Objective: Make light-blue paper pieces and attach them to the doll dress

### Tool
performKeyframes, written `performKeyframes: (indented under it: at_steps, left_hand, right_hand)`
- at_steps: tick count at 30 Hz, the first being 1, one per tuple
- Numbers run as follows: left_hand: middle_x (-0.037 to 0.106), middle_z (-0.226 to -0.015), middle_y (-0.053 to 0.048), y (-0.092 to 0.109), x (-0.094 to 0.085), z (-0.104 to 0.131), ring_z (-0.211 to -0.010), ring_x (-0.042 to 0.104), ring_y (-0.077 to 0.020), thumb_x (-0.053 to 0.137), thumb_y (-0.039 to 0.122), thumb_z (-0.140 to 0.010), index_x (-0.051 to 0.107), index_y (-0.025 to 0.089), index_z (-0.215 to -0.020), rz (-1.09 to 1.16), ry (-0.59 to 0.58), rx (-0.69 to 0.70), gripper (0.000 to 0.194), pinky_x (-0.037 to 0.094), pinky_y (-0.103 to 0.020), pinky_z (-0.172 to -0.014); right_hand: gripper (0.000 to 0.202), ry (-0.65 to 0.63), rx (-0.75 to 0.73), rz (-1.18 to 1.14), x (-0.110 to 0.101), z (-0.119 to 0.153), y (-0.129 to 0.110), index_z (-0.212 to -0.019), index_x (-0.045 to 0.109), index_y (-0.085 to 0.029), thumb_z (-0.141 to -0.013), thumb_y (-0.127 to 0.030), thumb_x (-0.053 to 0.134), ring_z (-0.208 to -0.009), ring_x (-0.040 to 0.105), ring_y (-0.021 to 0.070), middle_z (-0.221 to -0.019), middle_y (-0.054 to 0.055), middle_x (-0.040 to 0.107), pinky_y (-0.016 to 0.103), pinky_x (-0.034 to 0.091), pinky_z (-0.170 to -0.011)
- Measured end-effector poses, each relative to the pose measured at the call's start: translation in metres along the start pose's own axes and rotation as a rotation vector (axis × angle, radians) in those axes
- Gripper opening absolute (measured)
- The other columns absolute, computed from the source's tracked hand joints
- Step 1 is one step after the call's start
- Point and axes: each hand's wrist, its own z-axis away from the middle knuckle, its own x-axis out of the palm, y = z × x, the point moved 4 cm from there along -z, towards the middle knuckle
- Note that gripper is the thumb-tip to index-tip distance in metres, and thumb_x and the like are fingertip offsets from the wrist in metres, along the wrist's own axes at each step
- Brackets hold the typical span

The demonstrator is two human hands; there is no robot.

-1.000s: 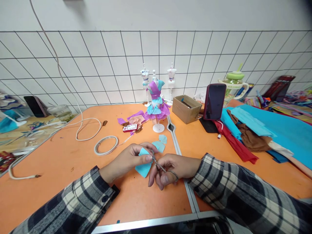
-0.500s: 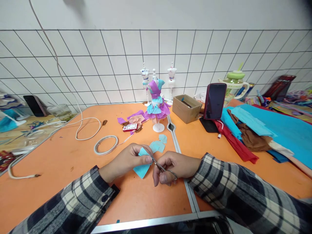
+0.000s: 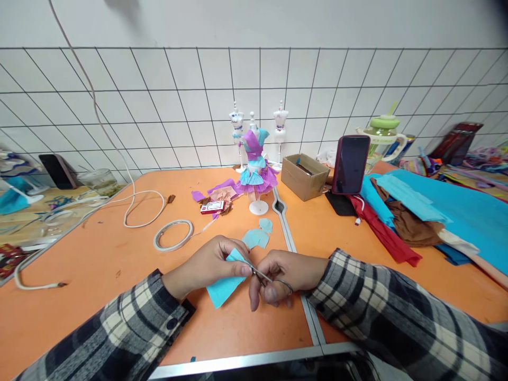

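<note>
Between the thumb and fingers of my left hand (image 3: 216,262) is a piece of light blue crepe-like paper (image 3: 222,290), its lower corner hanging over the orange table. My right hand (image 3: 280,275) is closed on small metal scissors (image 3: 264,276), with a finger loop showing by the thumb. The blades reach the paper's edge beside my left thumb; their tips are partly hidden. Just beyond my hands lie cut light blue scraps (image 3: 256,238). Further back stands a small dress form (image 3: 256,166) in a purple and blue ruffled dress.
A tape roll (image 3: 173,236) lies left of my hands. Purple and brown scraps surround a small red and white box (image 3: 212,207). A cardboard box (image 3: 305,177), an upright phone (image 3: 350,165) and folded coloured sheets (image 3: 413,217) sit to the right. A white cable (image 3: 130,211) loops at left.
The blue paper has turned and shifted left and toward me, with more of it showing below my left hand. The scissors and my right fingers have moved slightly.
</note>
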Motion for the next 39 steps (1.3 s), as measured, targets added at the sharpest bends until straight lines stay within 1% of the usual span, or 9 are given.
performKeyframes:
  at_steps: [3, 7, 13, 19, 23, 26, 29, 35, 39]
  left_hand:
    - [0.060, -0.065, -0.001, 0.000, 0.000, 0.000, -0.065, 0.053, -0.0134, 0.072, 0.043, -0.073, 0.072, 0.014, -0.071, 0.001, 0.005, 0.009, 0.028, 0.043, -0.025, -0.065]
    - [0.062, -0.066, -0.002, 0.001, 0.001, -0.001, -0.067, 0.055, -0.0142, 0.072, 0.040, -0.074, 0.071, 0.014, -0.070, -0.017, -0.016, 0.004, 0.026, 0.043, -0.025, -0.065]
    - [0.063, -0.068, -0.002, 0.001, 0.000, 0.000, -0.064, 0.055, -0.0135, 0.074, 0.044, -0.071, 0.069, 0.013, -0.070, -0.015, 0.057, -0.041, 0.032, 0.044, -0.024, -0.062]
    - [0.068, -0.097, -0.006, 0.000, -0.001, 0.002, -0.088, 0.061, -0.0198, 0.074, 0.050, -0.070, 0.067, 0.019, -0.107, 0.184, 0.169, -0.023, 0.049, 0.047, -0.030, -0.078]
    - [0.067, -0.084, -0.004, -0.004, -0.005, 0.001, -0.080, 0.060, -0.0158, 0.072, 0.044, -0.075, 0.071, 0.016, -0.082, 0.200, 0.199, 0.014, 0.029, 0.046, -0.027, -0.076]
    - [0.066, -0.072, -0.004, -0.009, -0.006, 0.001, -0.072, 0.059, -0.0156, 0.071, 0.043, -0.076, 0.070, 0.013, -0.073, 0.161, 0.170, -0.026, 0.030, 0.046, -0.027, -0.070]
    - [0.066, -0.070, -0.006, -0.011, -0.004, 0.001, -0.073, 0.060, -0.0174, 0.071, 0.044, -0.075, 0.069, 0.012, -0.071, 0.140, 0.138, -0.047, 0.033, 0.046, -0.028, -0.068]
    - [0.068, -0.076, -0.006, -0.012, -0.003, 0.001, -0.073, 0.060, -0.0172, 0.073, 0.046, -0.072, 0.071, 0.012, -0.076, 0.164, 0.139, -0.050, 0.034, 0.046, -0.027, -0.067]
    - [0.068, -0.076, -0.006, -0.008, -0.002, 0.000, -0.075, 0.061, -0.0170, 0.073, 0.043, -0.073, 0.072, 0.012, -0.076, 0.101, 0.105, -0.032, 0.031, 0.047, -0.027, -0.070]
  right_hand:
    - [0.042, 0.019, 0.007, -0.015, -0.001, 0.000, 0.002, -0.087, 0.068, -0.008, -0.073, -0.047, 0.073, -0.051, 0.049, 0.0051, -0.059, -0.003, 0.051, 0.012, 0.045, -0.042]
    - [0.050, -0.022, 0.014, -0.056, 0.001, -0.001, 0.003, -0.096, 0.068, -0.008, -0.073, -0.052, 0.071, -0.055, 0.053, 0.0075, -0.062, -0.003, 0.051, 0.015, 0.050, -0.042]
    - [0.041, 0.098, 0.026, -0.017, -0.004, -0.003, 0.005, -0.079, 0.067, -0.009, -0.067, -0.047, 0.077, -0.046, 0.050, 0.0043, -0.058, -0.003, 0.054, 0.012, 0.045, -0.038]
    - [0.047, 0.176, 0.003, -0.021, -0.005, -0.004, 0.000, -0.078, 0.065, -0.010, -0.064, -0.053, 0.076, -0.043, 0.051, 0.0043, -0.052, -0.006, 0.052, 0.013, 0.046, -0.039]
    - [0.048, 0.140, 0.000, -0.041, -0.002, -0.005, 0.001, -0.081, 0.066, -0.010, -0.064, -0.053, 0.076, -0.047, 0.052, 0.0051, -0.055, -0.005, 0.053, 0.014, 0.050, -0.042]
    - [0.047, 0.064, -0.046, -0.065, -0.001, -0.005, 0.001, -0.089, 0.067, -0.009, -0.069, -0.052, 0.074, -0.054, 0.054, 0.0063, -0.063, -0.002, 0.055, 0.014, 0.050, -0.042]
    - [0.050, 0.009, -0.086, -0.059, 0.000, -0.005, -0.001, -0.095, 0.067, -0.009, -0.072, -0.053, 0.071, -0.056, 0.053, 0.0064, -0.068, -0.001, 0.055, 0.013, 0.049, -0.041]
    - [0.049, 0.098, -0.059, -0.044, 0.000, -0.005, -0.002, -0.082, 0.067, -0.008, -0.066, -0.053, 0.075, -0.050, 0.049, 0.0047, -0.060, -0.004, 0.050, 0.013, 0.049, -0.040]
    - [0.051, 0.065, -0.032, -0.049, 0.001, -0.005, 0.001, -0.087, 0.068, -0.008, -0.068, -0.056, 0.072, -0.053, 0.053, 0.0066, -0.061, -0.003, 0.053, 0.015, 0.051, -0.042]
